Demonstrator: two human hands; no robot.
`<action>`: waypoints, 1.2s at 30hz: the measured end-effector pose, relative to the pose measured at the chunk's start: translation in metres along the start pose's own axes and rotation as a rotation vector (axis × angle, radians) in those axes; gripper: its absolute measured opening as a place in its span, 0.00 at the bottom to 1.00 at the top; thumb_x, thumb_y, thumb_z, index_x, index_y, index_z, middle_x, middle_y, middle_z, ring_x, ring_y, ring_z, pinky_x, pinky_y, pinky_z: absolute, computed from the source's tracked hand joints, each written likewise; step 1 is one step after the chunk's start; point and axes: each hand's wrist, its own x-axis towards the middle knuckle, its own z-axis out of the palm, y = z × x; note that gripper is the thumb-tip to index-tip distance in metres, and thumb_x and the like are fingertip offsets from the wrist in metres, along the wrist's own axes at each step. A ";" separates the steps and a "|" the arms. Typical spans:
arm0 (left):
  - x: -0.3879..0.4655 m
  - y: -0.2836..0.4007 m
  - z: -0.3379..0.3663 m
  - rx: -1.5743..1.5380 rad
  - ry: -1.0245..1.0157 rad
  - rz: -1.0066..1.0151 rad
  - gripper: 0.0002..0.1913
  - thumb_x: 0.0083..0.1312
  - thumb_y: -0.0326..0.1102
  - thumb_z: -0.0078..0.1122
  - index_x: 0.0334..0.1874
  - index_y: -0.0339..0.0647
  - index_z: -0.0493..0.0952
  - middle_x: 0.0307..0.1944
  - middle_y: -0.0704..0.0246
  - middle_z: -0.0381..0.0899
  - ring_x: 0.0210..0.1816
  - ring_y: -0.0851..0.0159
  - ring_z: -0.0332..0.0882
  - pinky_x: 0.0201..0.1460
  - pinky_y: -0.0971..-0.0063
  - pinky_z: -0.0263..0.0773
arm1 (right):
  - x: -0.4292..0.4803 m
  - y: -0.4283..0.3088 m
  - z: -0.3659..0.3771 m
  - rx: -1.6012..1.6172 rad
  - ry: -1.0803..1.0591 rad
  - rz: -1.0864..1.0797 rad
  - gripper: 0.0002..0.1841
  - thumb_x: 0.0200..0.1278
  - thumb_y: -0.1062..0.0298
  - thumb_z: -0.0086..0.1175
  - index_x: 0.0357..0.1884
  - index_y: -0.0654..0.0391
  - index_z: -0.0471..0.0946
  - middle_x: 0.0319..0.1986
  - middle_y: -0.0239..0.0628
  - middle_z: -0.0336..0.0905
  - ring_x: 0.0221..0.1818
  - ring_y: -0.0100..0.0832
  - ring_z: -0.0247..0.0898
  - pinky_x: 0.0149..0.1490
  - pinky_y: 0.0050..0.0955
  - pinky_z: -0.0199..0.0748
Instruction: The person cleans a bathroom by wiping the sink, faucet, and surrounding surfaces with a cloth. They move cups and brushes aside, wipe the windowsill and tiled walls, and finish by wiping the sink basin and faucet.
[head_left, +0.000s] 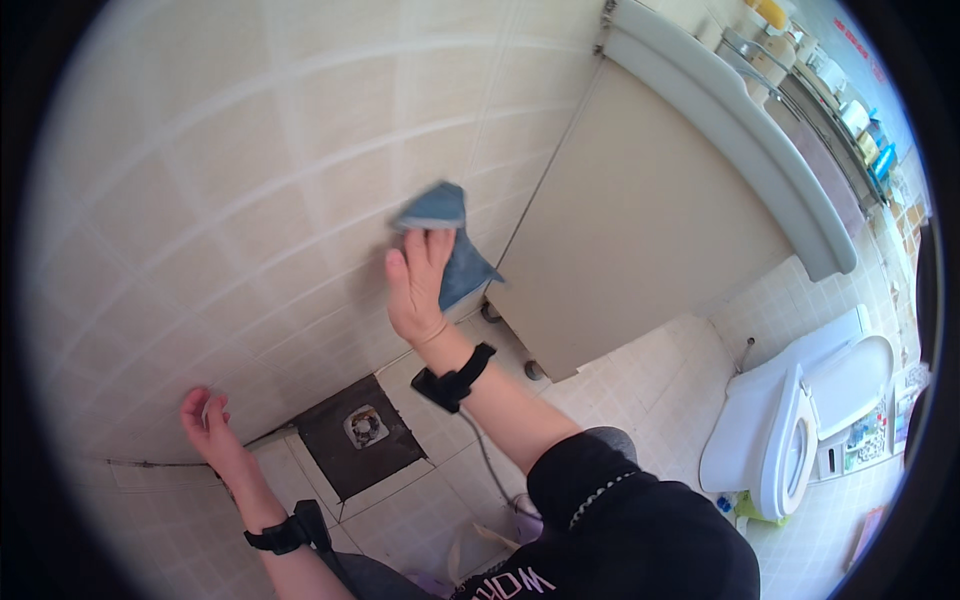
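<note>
My right hand (421, 289) presses a blue cloth (469, 266) flat against the beige tiled wall (322, 180), near the side of the vanity cabinet. Part of the cloth is folded over the fingertips, and a corner hangs down to the right. Lower on the left, my left hand (206, 420) is held up by the wall with its fingers loosely curled and nothing in it. Whether it touches the tiles cannot be told. Each wrist wears a black strap with a small device.
A floor drain (365, 427) sits in a dark square below the wall. The vanity cabinet (637, 210) on casters carries a basin (750, 135) with bottles behind it. Farther right stands a white toilet (757, 442) with its lid raised. A cable hangs from the right wrist.
</note>
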 end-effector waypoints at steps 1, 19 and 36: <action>-0.002 -0.001 0.002 0.010 -0.006 -0.003 0.14 0.67 0.29 0.57 0.54 0.42 0.74 0.54 0.70 0.75 0.48 0.71 0.76 0.49 0.76 0.66 | 0.021 0.006 -0.013 -0.108 -0.129 -0.058 0.26 0.70 0.63 0.47 0.65 0.69 0.66 0.71 0.59 0.55 0.73 0.63 0.46 0.76 0.58 0.39; -0.138 0.042 0.162 -0.258 -0.908 -0.328 0.14 0.77 0.39 0.50 0.58 0.41 0.76 0.55 0.69 0.78 0.57 0.69 0.74 0.60 0.68 0.70 | -0.027 0.024 -0.103 0.744 -0.388 1.070 0.06 0.69 0.75 0.54 0.46 0.61 0.74 0.37 0.31 0.78 0.41 0.25 0.72 0.48 0.25 0.72; -0.207 0.229 0.435 -0.365 -0.934 0.764 0.15 0.66 0.34 0.49 0.50 0.32 0.76 0.59 0.42 0.69 0.61 0.37 0.57 0.69 0.48 0.51 | 0.004 -0.038 -0.375 0.127 -0.295 0.848 0.28 0.58 0.87 0.42 0.63 0.63 0.69 0.64 0.43 0.71 0.70 0.38 0.64 0.75 0.37 0.56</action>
